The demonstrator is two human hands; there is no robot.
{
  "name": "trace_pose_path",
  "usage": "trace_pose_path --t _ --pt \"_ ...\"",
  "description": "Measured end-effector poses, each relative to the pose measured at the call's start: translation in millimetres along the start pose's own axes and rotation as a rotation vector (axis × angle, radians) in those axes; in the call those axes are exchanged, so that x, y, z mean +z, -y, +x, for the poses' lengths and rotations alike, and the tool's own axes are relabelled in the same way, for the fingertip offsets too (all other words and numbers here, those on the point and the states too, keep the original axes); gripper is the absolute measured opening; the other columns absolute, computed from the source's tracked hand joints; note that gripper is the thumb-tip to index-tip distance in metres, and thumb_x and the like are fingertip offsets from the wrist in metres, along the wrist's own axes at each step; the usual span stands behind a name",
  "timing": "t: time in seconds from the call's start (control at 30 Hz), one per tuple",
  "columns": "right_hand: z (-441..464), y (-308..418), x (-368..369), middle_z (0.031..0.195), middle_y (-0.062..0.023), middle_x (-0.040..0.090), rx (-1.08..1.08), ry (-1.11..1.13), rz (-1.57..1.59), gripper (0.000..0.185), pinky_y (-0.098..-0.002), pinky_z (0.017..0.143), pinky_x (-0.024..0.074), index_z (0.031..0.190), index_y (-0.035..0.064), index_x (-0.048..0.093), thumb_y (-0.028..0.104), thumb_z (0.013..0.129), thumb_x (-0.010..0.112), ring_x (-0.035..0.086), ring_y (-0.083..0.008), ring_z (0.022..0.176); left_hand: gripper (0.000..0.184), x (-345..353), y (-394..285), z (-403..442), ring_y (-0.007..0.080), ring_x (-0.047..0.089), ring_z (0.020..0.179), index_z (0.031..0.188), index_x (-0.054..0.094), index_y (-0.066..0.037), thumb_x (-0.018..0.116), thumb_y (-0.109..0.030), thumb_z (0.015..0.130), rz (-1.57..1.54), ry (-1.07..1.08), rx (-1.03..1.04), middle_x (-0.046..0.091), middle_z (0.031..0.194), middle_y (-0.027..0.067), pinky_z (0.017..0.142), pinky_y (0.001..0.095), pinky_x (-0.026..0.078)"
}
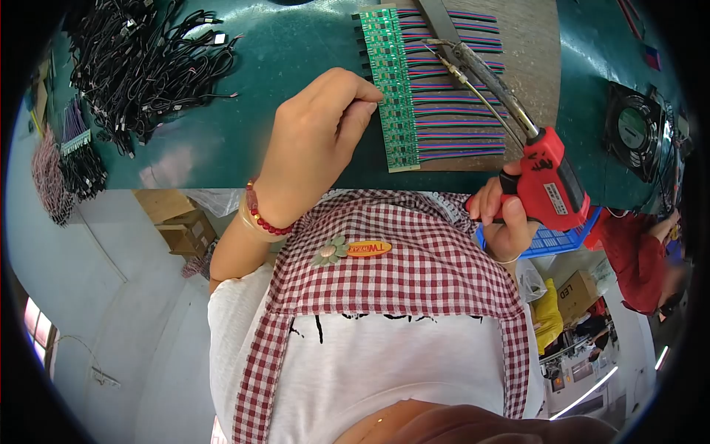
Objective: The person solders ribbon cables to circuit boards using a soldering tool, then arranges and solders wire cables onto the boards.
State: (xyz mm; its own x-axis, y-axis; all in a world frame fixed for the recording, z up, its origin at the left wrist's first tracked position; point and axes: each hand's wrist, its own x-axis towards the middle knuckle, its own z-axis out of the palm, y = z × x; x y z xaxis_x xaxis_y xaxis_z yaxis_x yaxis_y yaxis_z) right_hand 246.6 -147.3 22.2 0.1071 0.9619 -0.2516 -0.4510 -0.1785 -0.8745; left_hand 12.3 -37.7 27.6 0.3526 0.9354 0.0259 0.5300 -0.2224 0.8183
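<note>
My right hand (506, 218) is wrapped round the handle of a red soldering gun (551, 181), finger at its trigger. The gun's long metal barrel reaches up and left, with its thin tip over the wires beside the green circuit board panel (399, 122). My left hand (314, 129) is closed in a pinch at the panel's left edge; what lies between its fingertips is too small to make out. Red, blue and black wires (458, 111) run rightward in rows from the panel. Short black ends show along its upper left edge.
A heap of black cables (140, 66) lies at the left of the green table (296, 37). More wire bundles (81, 163) hang over the left edge. A brown board (529, 66) lies under the wires. A black fan (636, 129) stands at right; a person in red (632, 255) is beyond.
</note>
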Motion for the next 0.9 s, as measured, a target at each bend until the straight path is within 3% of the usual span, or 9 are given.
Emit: trace_pose_path --t 0.1,0.27,0.3,0.37,0.6,0.67,0.7,0.8,0.9 --pt "-2.1 0.4 -1.3 0.060 -0.0063 0.047 0.010 0.017 -0.049 0.045 -0.0274 0.048 0.0432 0.118 -0.0055 0.041 0.024 0.088 0.057 0.044 -0.0121 0.049 0.007 -2.1 -0.2 -1.0 0.0136 0.060 0.068 0.087 0.060 0.003 0.062 0.003 0.080 0.015 -0.021 0.003 0.063 0.080 0.0077 0.063 0.0235 0.048" --pt "-13.2 -2.4 -5.1 0.060 -0.0059 0.048 0.038 0.026 -0.116 0.049 -0.0263 0.047 0.0427 0.117 -0.0040 0.040 0.029 0.087 0.060 0.044 -0.0122 0.048 0.007 -6.2 18.8 -10.5 0.0126 0.057 0.064 0.088 0.061 0.000 0.062 0.000 0.081 -0.112 0.011 -0.294 0.060 0.077 0.0053 0.060 0.0231 0.045" --pt "-15.1 -2.4 -5.1 0.059 -0.0059 0.048 0.056 0.010 -0.129 0.050 -0.0264 0.047 0.0426 0.116 -0.0041 0.040 0.030 0.086 0.061 0.044 -0.0124 0.048 0.007 -8.1 22.3 -10.0 0.0126 0.057 0.064 0.088 0.061 0.000 0.062 0.000 0.081 -0.114 0.007 -0.294 0.060 0.077 0.0053 0.060 0.0231 0.045" --pt "-16.7 -2.7 -5.7 0.058 -0.0060 0.048 0.074 -0.004 -0.143 0.051 -0.0265 0.046 0.0424 0.116 -0.0042 0.041 0.031 0.085 0.062 0.044 -0.0126 0.047 0.008 -10.1 27.7 -8.5 0.0210 0.056 0.060 0.085 0.060 -0.001 0.064 -0.005 0.080 0.124 -0.016 -0.151 0.056 0.072 0.0083 0.055 0.0285 0.044" --pt "-24.1 -4.3 -12.7 0.057 -0.0063 0.047 0.087 0.025 -0.173 0.050 -0.0274 0.046 0.0419 0.116 -0.0049 0.041 0.028 0.085 0.062 0.045 -0.0133 0.047 0.011 -11.3 16.1 -5.9 0.0193 0.053 0.057 0.085 0.062 -0.003 0.066 -0.012 0.080 0.278 -0.025 -0.158 0.055 0.070 0.0055 0.054 0.0285 0.043" --pt "-26.5 -3.9 -11.9 0.057 -0.0064 0.047 0.084 0.030 -0.177 0.049 -0.0277 0.046 0.0418 0.115 -0.0050 0.042 0.027 0.085 0.062 0.045 -0.0134 0.047 0.011 -4.9 16.4 -7.2 0.0137 0.053 0.055 0.085 0.063 -0.002 0.064 -0.012 0.081 -0.079 -0.019 -0.215 0.057 0.069 0.0049 0.053 0.0259 0.043" --pt "-27.1 -3.5 -11.2 0.058 -0.0067 0.048 0.080 0.051 -0.191 0.049 -0.0280 0.047 0.0420 0.117 -0.0053 0.042 0.026 0.086 0.062 0.045 -0.0137 0.048 0.013 -5.2 11.2 -5.5 0.0081 0.053 0.055 0.085 0.062 0.002 0.060 -0.011 0.084 -0.244 0.097 -0.360 0.059 0.067 0.0050 0.052 0.0234 0.043" --pt "-32.3 -9.4 -18.1 0.059 -0.0073 0.048 0.071 0.095 -0.235 0.048 -0.0285 0.050 0.0423 0.120 -0.0058 0.042 0.022 0.086 0.061 0.045 -0.0141 0.049 0.017 2.4 19.3 -0.9 0.0020 0.045 0.054 0.086 0.060 0.002 0.057 -0.015 0.089 -0.385 0.199 -0.421 0.056 0.066 -0.0012 0.048 0.0184 0.036" --pt "-36.9 -11.8 -19.0 0.061 -0.0078 0.049 0.074 0.117 -0.312 0.048 -0.0287 0.052 0.0427 0.122 -0.0062 0.042 0.019 0.086 0.060 0.045 -0.0140 0.051 0.019 -2.0 19.9 5.9 0.0017 0.044 0.053 0.084 0.058 0.002 0.056 -0.016 0.090 -0.391 0.270 -0.424 0.054 0.064 -0.0017 0.047 0.0183 0.035"
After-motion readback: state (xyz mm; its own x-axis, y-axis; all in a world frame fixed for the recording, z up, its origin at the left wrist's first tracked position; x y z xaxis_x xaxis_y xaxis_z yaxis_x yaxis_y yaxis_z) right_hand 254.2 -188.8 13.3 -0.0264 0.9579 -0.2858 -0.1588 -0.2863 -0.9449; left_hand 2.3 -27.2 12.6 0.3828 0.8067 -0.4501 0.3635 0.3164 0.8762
